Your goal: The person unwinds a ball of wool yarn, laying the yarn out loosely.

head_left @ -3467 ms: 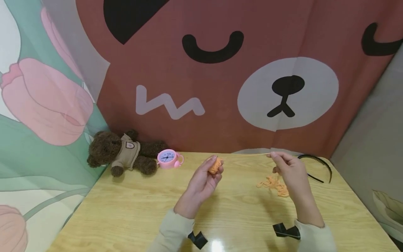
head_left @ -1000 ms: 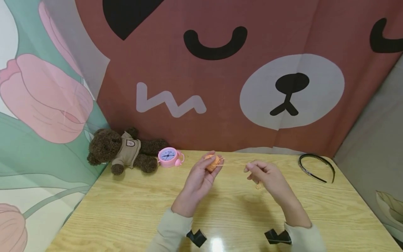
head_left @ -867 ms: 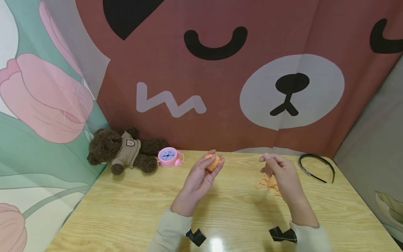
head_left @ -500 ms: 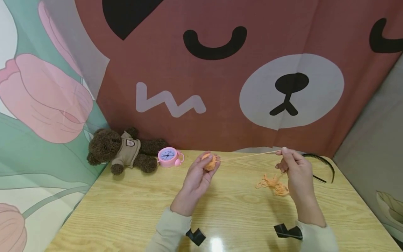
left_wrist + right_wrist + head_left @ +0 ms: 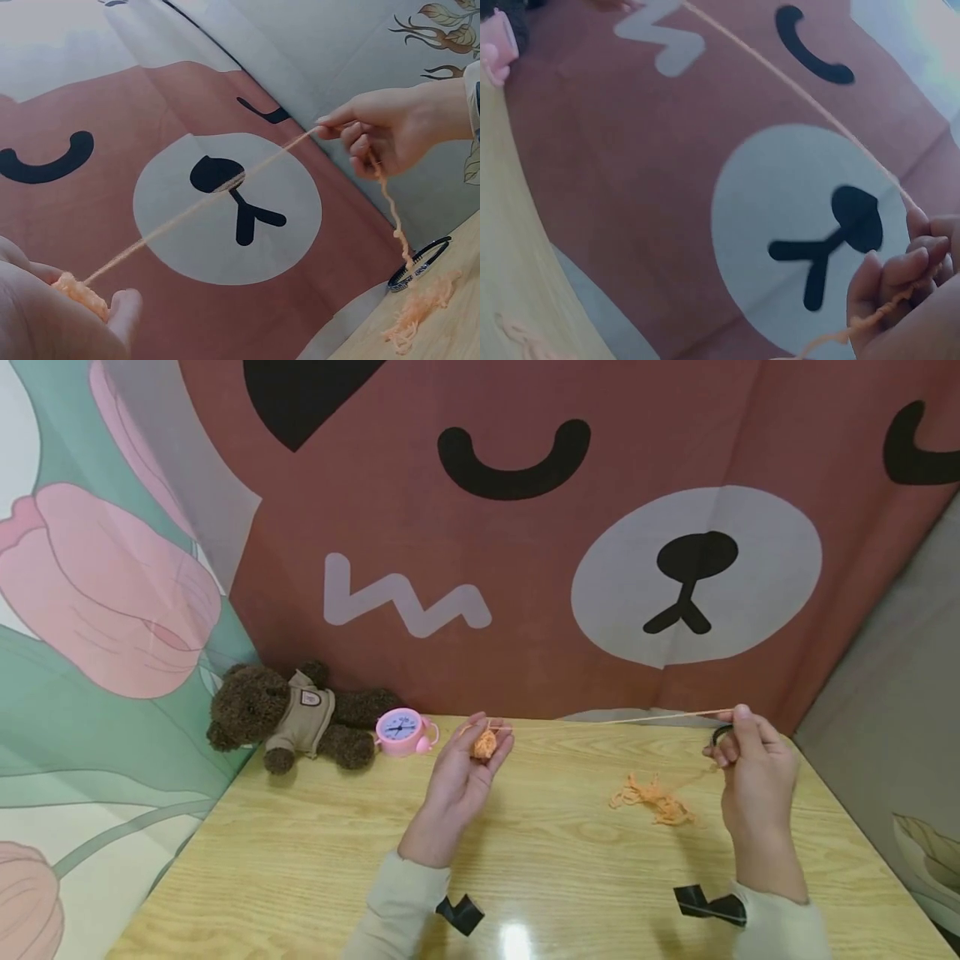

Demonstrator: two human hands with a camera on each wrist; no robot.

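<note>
My left hand [image 5: 457, 777] holds a small ball of orange yarn [image 5: 484, 744] between thumb and fingers, raised over the table. From that ball a taut strand [image 5: 645, 719] runs right to my right hand [image 5: 761, 777], which pinches it between thumb and forefinger. The right hand's other fingers are curled, and the yarn's slack tail [image 5: 390, 202] hangs from them in the left wrist view. That tail leads down to a loose orange yarn heap [image 5: 656, 799] on the table. In the right wrist view the strand crosses diagonally up to the left.
A brown teddy bear [image 5: 255, 706] in a beige shirt lies at the back left of the wooden table [image 5: 300, 860]. Beside it stands a pink alarm clock [image 5: 401, 731]. A black headband [image 5: 420, 264] lies at the back right, mostly behind my right hand in the head view.
My right hand has drawn away to the right, stretching the strand longer and tauter. My left hand has shifted slightly left with the ball. The loose heap stays on the table.
</note>
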